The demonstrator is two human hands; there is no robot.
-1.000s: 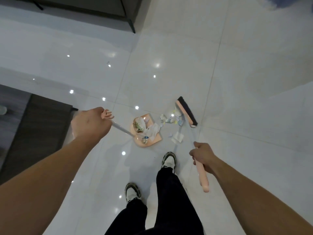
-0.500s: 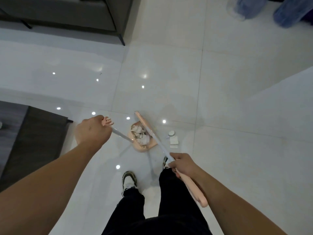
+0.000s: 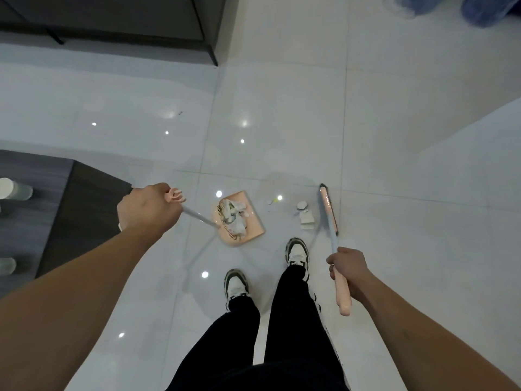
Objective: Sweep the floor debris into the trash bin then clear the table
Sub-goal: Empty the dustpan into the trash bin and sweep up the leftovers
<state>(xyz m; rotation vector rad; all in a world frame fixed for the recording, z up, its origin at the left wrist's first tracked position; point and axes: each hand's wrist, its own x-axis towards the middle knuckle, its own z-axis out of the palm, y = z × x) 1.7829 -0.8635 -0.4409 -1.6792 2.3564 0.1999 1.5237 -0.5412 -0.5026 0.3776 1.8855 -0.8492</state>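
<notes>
Debris: crumpled white paper scraps (image 3: pixel 235 214) lie heaped in your peach plastic dustpan (image 3: pixel 255 221); a few loose white paper bits (image 3: pixel 306 215) sit on the floor between the pan and the broom head, with smaller flecks (image 3: pixel 273 201) nearer the pan
Dustpan: it rests on the glossy white tile floor (image 3: pixel 282 108), just ahead of your left shoe (image 3: pixel 236 285)
Broom: the peach broom head with dark bristles (image 3: pixel 328 207) sits on the tiles right of the loose bits, ahead of your right shoe (image 3: pixel 297 253)
Left hand: your left hand (image 3: pixel 148 210) is curled tight round the top of the pan's pale long handle (image 3: pixel 197 217)
Right hand: your right hand (image 3: pixel 348 268) grips the broom's pale shaft (image 3: pixel 334 239), its peach grip end (image 3: pixel 342 297) sticking out below your fist
Surroundings: a dark wooden table (image 3: pixel 84 204) stands at your left with white cups (image 3: pixel 11 189) on it; dark furniture (image 3: pixel 112 21) at the top left; blue bags (image 3: pixel 485 7) at the top right
</notes>
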